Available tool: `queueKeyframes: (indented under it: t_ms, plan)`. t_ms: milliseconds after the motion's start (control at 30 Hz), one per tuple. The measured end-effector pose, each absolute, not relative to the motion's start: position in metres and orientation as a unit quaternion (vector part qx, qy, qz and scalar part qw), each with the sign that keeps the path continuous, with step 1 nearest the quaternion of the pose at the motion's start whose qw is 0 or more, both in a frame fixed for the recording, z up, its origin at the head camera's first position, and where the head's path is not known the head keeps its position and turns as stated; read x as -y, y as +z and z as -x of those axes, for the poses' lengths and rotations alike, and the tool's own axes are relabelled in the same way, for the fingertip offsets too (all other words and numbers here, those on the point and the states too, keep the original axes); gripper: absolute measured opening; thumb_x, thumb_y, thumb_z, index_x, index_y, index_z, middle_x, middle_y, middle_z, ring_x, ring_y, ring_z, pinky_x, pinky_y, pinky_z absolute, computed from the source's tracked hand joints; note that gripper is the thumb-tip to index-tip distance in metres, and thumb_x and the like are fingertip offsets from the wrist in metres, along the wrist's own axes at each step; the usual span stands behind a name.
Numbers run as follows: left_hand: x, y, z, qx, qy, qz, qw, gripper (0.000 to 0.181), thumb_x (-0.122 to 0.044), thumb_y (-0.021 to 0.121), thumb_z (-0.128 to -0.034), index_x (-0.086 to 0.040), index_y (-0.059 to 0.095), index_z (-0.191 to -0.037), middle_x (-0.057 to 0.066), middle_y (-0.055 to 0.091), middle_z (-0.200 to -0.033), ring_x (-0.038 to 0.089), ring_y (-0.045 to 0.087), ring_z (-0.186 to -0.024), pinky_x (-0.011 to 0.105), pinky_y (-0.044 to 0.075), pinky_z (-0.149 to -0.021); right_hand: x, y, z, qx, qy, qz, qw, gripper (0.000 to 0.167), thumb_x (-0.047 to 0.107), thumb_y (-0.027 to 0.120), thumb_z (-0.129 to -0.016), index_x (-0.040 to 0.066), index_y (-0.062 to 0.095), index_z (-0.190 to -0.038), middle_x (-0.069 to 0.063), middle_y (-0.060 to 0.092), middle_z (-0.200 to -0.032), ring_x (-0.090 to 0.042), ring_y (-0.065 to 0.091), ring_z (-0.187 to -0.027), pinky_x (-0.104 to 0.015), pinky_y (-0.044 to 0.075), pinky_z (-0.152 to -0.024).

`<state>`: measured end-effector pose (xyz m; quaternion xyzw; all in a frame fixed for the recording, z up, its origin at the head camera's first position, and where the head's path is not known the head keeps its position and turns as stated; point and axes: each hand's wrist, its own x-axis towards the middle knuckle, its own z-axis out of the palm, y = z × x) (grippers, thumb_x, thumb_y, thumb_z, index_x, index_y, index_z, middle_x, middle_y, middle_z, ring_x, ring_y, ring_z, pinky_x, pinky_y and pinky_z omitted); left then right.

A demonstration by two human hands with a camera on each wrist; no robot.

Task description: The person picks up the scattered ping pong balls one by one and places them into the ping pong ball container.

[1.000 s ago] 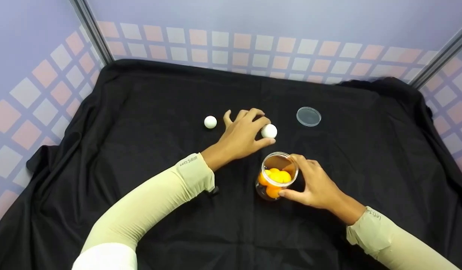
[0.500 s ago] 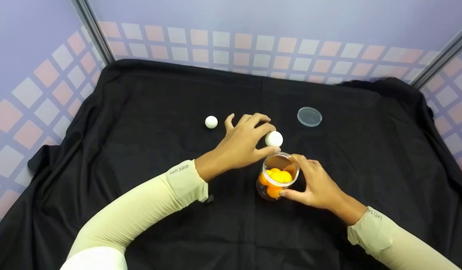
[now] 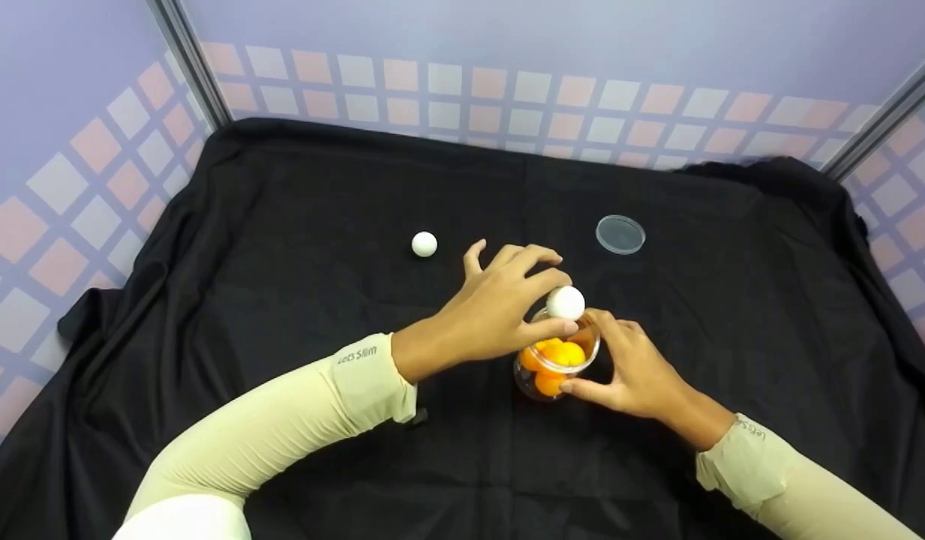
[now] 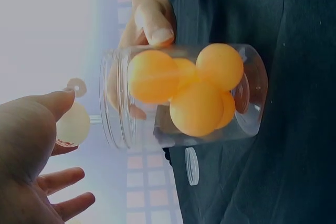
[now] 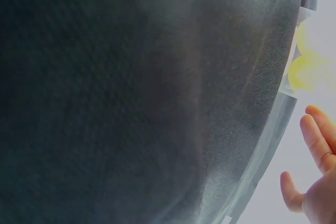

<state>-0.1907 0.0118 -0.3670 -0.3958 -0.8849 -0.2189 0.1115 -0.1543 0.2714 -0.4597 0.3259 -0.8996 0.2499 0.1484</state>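
My left hand (image 3: 500, 304) pinches a white ping-pong ball (image 3: 566, 304) between thumb and index finger, its other fingers spread. The ball is just above the mouth of a clear plastic jar (image 3: 525, 381); red print shows on it in the left wrist view. Inside the upright jar lie several orange ping-pong balls (image 4: 197, 109). My right hand (image 3: 633, 371) grips the jar's right side near the rim, thumb in front and fingers behind. The right wrist view catches only part of that hand's fingers (image 5: 316, 142) and overexposed yellow balls.
A second white ball (image 3: 424, 244) lies on the black cloth (image 3: 342, 202), left of my left hand. The round clear lid (image 3: 620, 235) lies flat behind the jar to the right. Tiled-pattern panels (image 3: 462, 82) stand around the back and sides.
My left hand has carried the white ball rightward and toward me, from behind the jar to above its mouth. The right hand and jar have stayed in place.
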Motion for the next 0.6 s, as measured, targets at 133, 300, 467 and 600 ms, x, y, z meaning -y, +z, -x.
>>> queueKeyframes:
  t_ms: [133, 300, 467, 600]
  plan:
    - [-0.0135, -0.3672, 0.1879, 0.882, -0.215, 0.403, 0.115, 0.049, -0.064, 0.062, -0.0927, -0.029, 0.067, -0.126, -0.002, 0.054, -0.146, 0.021, 0.049, -0.134, 0.074, 0.022, -0.111, -0.2721, -0.4596, 0.1542, 0.898, 0.255, -0.327, 0.147, 0.085, 0.051, 0.084, -0.077, 0.011, 0.048, -0.143, 0.005, 0.066, -0.119, -0.015, 0.065, -0.104, -0.056, 0.047, -0.095]
    - [-0.0136, -0.3669, 0.187, 0.882, -0.213, 0.405, 0.115, 0.05, -0.065, 0.061, -0.0923, -0.029, 0.067, -0.127, -0.002, 0.053, -0.147, 0.021, 0.049, -0.134, 0.074, 0.021, -0.111, -0.2718, -0.4593, 0.1544, 0.9, 0.253, -0.324, 0.147, 0.087, 0.052, 0.084, -0.076, 0.01, 0.048, -0.143, 0.004, 0.066, -0.121, -0.016, 0.065, -0.105, -0.056, 0.047, -0.095]
    - [-0.0134, -0.366, 0.1862, 0.882, -0.213, 0.404, 0.114, 0.051, -0.065, 0.062, -0.0925, -0.028, 0.066, -0.128, -0.003, 0.053, -0.147, 0.02, 0.048, -0.135, 0.074, 0.022, -0.111, -0.2708, -0.4591, 0.1538, 0.903, 0.25, -0.318, 0.145, 0.085, 0.052, 0.084, -0.076, 0.01, 0.049, -0.141, 0.002, 0.065, -0.123, -0.017, 0.065, -0.106, -0.055, 0.047, -0.095]
    - [-0.0136, -0.3648, 0.1856, 0.882, -0.213, 0.405, 0.115, 0.053, -0.064, 0.062, -0.0926, -0.027, 0.066, -0.13, -0.004, 0.053, -0.147, 0.019, 0.048, -0.136, 0.073, 0.022, -0.111, -0.2706, -0.4591, 0.1532, 0.904, 0.247, -0.316, 0.146, 0.084, 0.052, 0.084, -0.076, 0.01, 0.049, -0.139, 0.002, 0.064, -0.119, -0.018, 0.065, -0.104, -0.056, 0.047, -0.095]
